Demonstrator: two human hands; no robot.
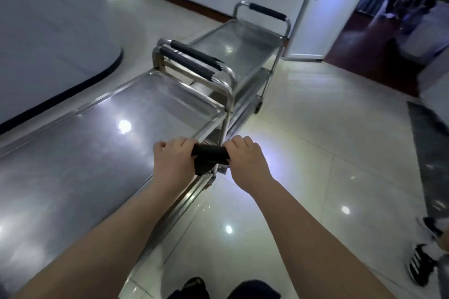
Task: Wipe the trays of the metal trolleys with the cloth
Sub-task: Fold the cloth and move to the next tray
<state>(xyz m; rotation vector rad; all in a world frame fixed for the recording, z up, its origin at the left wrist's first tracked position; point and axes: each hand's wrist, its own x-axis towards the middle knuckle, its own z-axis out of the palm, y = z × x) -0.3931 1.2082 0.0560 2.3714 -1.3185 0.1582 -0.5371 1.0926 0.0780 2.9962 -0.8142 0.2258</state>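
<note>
A dark cloth (209,156) is stretched between both my hands, held in the air over the right edge of the near metal trolley's top tray (80,153). My left hand (173,160) grips its left end and my right hand (246,159) grips its right end, fingers curled. A flap of the cloth hangs down between them. A second metal trolley (233,46) stands farther back, handle to handle with the near one, its top tray bare.
A curved white wall with a dark base runs along the left. An open white door (315,14) stands behind the far trolley. Another person's legs and shoes (422,262) are at the right edge. My own feet show at the bottom on glossy tiled floor.
</note>
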